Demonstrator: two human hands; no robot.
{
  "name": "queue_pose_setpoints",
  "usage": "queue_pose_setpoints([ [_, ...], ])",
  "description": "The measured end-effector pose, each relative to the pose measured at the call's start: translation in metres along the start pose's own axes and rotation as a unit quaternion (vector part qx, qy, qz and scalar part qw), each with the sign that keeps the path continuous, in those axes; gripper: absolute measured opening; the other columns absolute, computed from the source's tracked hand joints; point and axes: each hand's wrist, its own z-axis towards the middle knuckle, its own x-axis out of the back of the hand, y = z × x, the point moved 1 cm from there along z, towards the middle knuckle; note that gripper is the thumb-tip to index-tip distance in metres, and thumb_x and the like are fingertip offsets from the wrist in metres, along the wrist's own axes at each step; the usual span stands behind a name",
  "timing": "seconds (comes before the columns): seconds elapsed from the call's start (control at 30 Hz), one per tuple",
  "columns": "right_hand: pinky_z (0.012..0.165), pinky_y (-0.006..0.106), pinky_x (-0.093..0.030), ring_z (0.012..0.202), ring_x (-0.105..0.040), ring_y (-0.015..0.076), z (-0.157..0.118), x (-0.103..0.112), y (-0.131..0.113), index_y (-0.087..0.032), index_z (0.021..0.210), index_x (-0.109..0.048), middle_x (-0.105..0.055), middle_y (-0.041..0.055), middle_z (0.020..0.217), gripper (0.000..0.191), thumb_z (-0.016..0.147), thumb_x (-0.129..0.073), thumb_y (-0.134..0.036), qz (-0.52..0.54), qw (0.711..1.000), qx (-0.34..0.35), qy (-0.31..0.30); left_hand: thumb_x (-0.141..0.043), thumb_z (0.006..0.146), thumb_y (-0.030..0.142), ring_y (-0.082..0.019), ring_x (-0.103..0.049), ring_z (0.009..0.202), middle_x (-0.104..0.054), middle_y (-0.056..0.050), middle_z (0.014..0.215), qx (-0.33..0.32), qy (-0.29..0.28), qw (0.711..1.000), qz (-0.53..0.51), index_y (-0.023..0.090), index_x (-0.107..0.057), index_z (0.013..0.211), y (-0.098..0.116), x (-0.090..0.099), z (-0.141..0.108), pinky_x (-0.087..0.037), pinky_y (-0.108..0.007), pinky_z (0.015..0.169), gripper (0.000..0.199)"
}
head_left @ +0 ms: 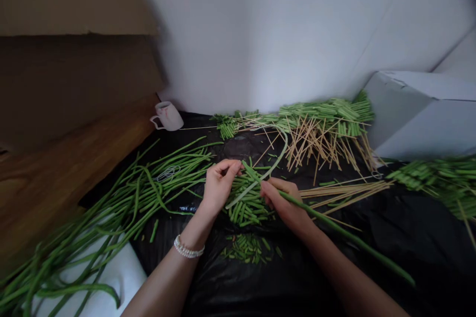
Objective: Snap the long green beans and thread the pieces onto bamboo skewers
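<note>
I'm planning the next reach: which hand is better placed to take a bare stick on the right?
Probably the right hand: it's beside the bare sticks, though it holds a long bean. The left hand is farther.

A bracelet [189,248] of small, round, pearly white beads in stacked rows circles the left wrist at seven o'clock, while the left forearm [167,280], the right forearm [334,257] toward five o'clock, and the fingers [233,169] are bare.

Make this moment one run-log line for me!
Right hand: gripping yardlong bean | Left hand: at bean's tip | Beneath: cut bean pieces | Beyond: wooden skewers
</note>
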Motion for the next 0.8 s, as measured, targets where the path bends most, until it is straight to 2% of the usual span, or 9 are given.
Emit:
queue_pose_setpoints([
  [0.13,0.053,0.023,-0.036,0.054,-0.047,0.0111,-0.002,-0.003,-0.002,-0.019,0.061,-0.057,-0.05,-0.0028,0.055,0.037,0.09,-0.05,-0.04,-0.017,1.0,0.013,-0.006,-0.061,0.087,0.031,-0.014,-0.056,0.067,-0.063,-0.001,0.067,-0.064,0.027,0.994,0.085,0.016,-0.07,0.075,0.003,-0.003,-0.002,-0.043,-0.025,0.066,0.021],
  [0.33,0.059,0.023,-0.036,0.057,-0.049,0.0112,-0.003,-0.011,0.007,-0.019,0.062,-0.056,-0.053,-0.0021,0.059,0.035,0.092,-0.049,-0.035,-0.095,0.99,0.108,-0.005,-0.058,0.09,0.031,-0.014,-0.056,0.064,-0.062,-0.001,0.067,-0.125,-0.003,0.977,0.174,0.017,-0.069,0.077,0.003,-0.007,-0.008,-0.042,-0.026,0.063,0.022],
  [0.5,0.056,0.023,-0.035,0.053,-0.045,0.0102,-0.004,-0.012,0.011,-0.02,0.061,-0.052,-0.049,-0.0032,0.056,0.037,0.094,-0.048,-0.035,-0.126,0.983,0.128,0.046,-0.054,0.093,0.028,-0.013,-0.054,0.063,-0.058,-0.001,0.066,-0.186,-0.019,0.941,0.283,0.016,-0.064,0.076,0.007,-0.006,-0.011,-0.04,-0.026,0.063,0.023],
  [0.67,0.057,0.023,-0.032,0.053,-0.041,0.0092,-0.003,-0.011,0.012,-0.021,0.06,-0.042,-0.044,-0.0044,0.057,0.035,0.093,-0.05,-0.029,-0.19,0.959,0.2,0.066,-0.043,0.097,0.027,-0.014,-0.054,0.067,-0.056,-0.001,0.069,-0.176,-0.062,0.929,0.32,0.018,-0.055,0.073,0.011,-0.01,-0.016,-0.039,-0.027,0.065,0.029],
  [0.8,0.055,0.023,-0.032,0.052,-0.04,0.009,-0.001,-0.011,0.015,-0.021,0.059,-0.04,-0.042,-0.005,0.056,0.035,0.093,-0.05,-0.027,-0.179,0.962,0.196,0.071,-0.04,0.099,0.029,-0.013,-0.051,0.063,-0.054,0.001,0.066,-0.167,-0.14,0.923,0.316,0.019,-0.05,0.071,0.014,-0.015,-0.019,-0.037,-0.025,0.062,0.031],
])
